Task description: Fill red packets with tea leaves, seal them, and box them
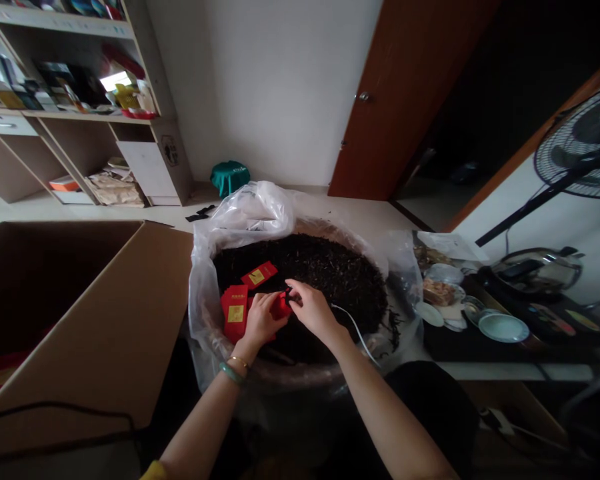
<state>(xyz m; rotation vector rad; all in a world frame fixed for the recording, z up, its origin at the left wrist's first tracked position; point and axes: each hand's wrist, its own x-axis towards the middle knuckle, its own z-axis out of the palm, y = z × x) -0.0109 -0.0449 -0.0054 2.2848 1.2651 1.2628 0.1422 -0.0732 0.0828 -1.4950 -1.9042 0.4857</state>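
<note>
Both hands are meeting over the middle of a large basin of dark loose leaf. The left hand (263, 320) is curling closed around a small red packet (280, 307), gripping it from the left side; a green bangle (231, 373) and a thin gold bracelet are sitting on that wrist. The right hand (313, 308) is pinching the packet's top edge between thumb and fingertips (291, 288), so that the packet is being held by both hands at once, just above the leaf.

The leaf heap (330, 273) is filling a round basin lined with a clear plastic bag (250, 213), whose loose rim is standing up at the far left. Two more red packets are lying on the leaf: one with a yellow label (235, 312) just beside the left hand, another (259, 274) a little farther back, tilted.

An open cardboard box (105, 320) is occupying the left of the view, touching or nearly touching the bag; something red is showing in its lower corner. To the right, a dark tray with small dishes and a pale saucer (503, 327) is standing near a metal kettle (537, 267), and a standing fan (587, 143) is rising behind them
</note>
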